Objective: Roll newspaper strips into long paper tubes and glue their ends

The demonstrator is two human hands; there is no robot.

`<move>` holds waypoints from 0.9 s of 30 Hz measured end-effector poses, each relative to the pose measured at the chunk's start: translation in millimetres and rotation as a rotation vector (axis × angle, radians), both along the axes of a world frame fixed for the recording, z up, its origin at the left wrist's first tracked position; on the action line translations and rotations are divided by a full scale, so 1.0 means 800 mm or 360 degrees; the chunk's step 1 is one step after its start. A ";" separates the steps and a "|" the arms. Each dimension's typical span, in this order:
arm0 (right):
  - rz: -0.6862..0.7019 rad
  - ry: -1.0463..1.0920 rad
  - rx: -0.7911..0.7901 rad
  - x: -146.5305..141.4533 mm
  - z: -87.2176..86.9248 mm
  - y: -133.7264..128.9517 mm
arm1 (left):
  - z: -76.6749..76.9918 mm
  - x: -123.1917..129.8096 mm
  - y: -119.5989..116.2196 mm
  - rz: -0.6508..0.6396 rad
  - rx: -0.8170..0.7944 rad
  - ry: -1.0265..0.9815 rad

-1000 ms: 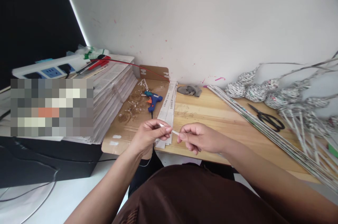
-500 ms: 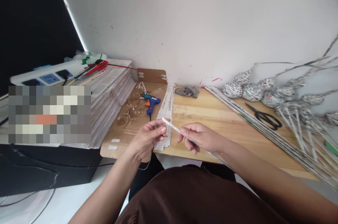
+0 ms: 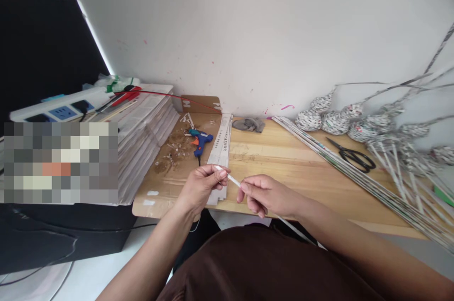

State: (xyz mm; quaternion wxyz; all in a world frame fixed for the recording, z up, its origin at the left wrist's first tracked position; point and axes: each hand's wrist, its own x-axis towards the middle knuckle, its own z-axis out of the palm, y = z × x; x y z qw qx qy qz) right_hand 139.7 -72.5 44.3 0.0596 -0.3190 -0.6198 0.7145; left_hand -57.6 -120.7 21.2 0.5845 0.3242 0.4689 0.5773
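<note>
Between my two hands runs a thin white paper rod (image 3: 233, 179). My left hand (image 3: 205, 185) pinches it close to its upper left end with thumb and fingers. My right hand (image 3: 260, 193) grips it further along, between thumb and forefinger, and the rod passes under that palm and comes out below toward my lap. Behind my left hand lie printed paper strips (image 3: 222, 145) on the wooden table (image 3: 280, 168). A blue glue gun (image 3: 203, 142) rests on a stained cardboard sheet (image 3: 166, 180).
Stacked paper (image 3: 142, 150) with a power strip (image 3: 67, 107) stands at left. A grey cloth (image 3: 249, 124) lies near the wall. To the right are long paper rods (image 3: 340, 173), black scissors (image 3: 354, 157) and several woven paper shapes (image 3: 308, 120).
The thumb and fingers of my left hand now cover more of the rod near its end. Both hands appear slightly lower, and the whole view has shifted a little.
</note>
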 end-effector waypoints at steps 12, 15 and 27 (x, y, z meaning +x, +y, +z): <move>0.0039 0.0143 -0.0302 0.008 -0.005 0.004 | 0.000 0.007 0.004 -0.0103 -0.0020 -0.0180; 0.0041 -0.0076 0.0131 0.021 0.000 0.000 | -0.001 0.003 0.006 0.0020 -0.0035 -0.0158; -0.0482 -0.0785 0.1748 0.161 0.004 0.048 | -0.017 -0.012 0.035 0.0381 -0.0085 -0.0179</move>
